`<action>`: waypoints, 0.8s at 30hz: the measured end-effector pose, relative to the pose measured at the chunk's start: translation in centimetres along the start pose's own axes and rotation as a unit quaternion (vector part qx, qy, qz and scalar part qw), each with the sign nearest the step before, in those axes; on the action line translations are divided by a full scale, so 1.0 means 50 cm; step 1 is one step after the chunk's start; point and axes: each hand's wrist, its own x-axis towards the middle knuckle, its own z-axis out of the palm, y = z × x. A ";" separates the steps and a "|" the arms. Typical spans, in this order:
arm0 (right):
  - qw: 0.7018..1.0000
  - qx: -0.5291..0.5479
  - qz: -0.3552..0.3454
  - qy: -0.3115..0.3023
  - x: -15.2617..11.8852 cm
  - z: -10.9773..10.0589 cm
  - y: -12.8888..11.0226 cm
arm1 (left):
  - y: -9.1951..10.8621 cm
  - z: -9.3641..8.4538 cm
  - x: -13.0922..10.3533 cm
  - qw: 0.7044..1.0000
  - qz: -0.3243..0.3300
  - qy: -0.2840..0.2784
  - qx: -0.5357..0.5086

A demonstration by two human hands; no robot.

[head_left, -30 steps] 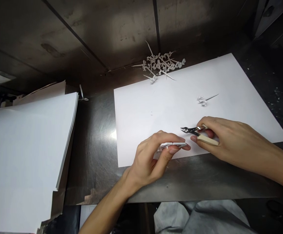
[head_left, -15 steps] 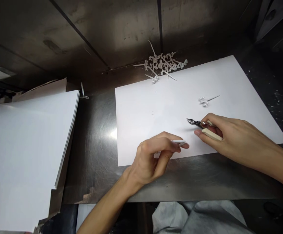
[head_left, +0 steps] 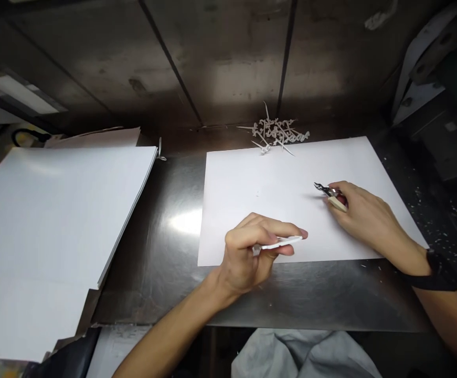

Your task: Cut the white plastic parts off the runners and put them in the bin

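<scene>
My left hand [head_left: 247, 254] is closed, pinching a small flat white plastic piece [head_left: 281, 243] between fingers and thumb above the paper's front edge. Part of that piece is hidden by the fingers. My right hand [head_left: 364, 215] is wrapped round a pair of nippers [head_left: 332, 195] with cream handles and metal jaws. The jaws point left, a little above the white sheet of paper [head_left: 236, 184], and touch nothing. At the sheet's far edge lies a tangled heap of white plastic sprue scraps [head_left: 279, 131], a few of them overlapping the paper.
A stack of large white sheets [head_left: 63, 210] stands at the left, its edge overhanging the metal table [head_left: 153, 252]. One thin scrap [head_left: 160, 152] lies by its far corner. Behind rises a metal wall [head_left: 228, 68]. Small white specks dot the dark surface at right.
The branching white scrap near my right hand is gone from that spot on the paper. The view has shifted, and the flat piece in my left hand now shows more of its face.
</scene>
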 end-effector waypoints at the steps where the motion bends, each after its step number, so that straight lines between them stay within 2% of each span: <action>1: 1.000 -0.007 -0.003 0.004 -0.001 0.001 -0.002 | 0.001 0.001 -0.003 1.000 -0.005 0.003 -0.008; 5: 0.999 -0.017 -0.033 0.017 0.011 -0.014 -0.023 | 0.005 0.004 -0.020 0.998 -0.036 0.012 -0.052; 10: 0.995 0.000 -0.069 0.073 0.101 -0.064 -0.084 | 0.007 0.005 -0.035 0.995 -0.033 0.012 -0.093; 13: 0.989 0.066 -0.055 0.124 0.143 -0.099 -0.127 | 0.005 0.007 -0.038 0.995 -0.029 0.010 -0.090; 15: 0.980 0.159 -0.044 0.113 0.134 -0.119 -0.155 | 0.003 0.008 -0.038 0.996 -0.029 0.009 -0.081; 17: 0.960 0.271 -0.061 0.046 0.096 -0.139 -0.180 | 0.004 0.007 -0.036 0.996 -0.021 0.010 -0.082; 19: 0.922 0.371 -0.100 -0.053 0.044 -0.160 -0.199 | 0.011 0.002 -0.032 0.992 -0.050 -0.010 -0.113; 21: 0.877 0.446 -0.117 -0.137 -0.003 -0.182 -0.214 | 0.025 -0.004 -0.025 0.972 -0.152 -0.065 -0.169; 24: 0.793 0.535 -0.106 -0.271 -0.039 -0.201 -0.224 | 0.047 -0.012 -0.014 0.909 -0.311 -0.145 -0.235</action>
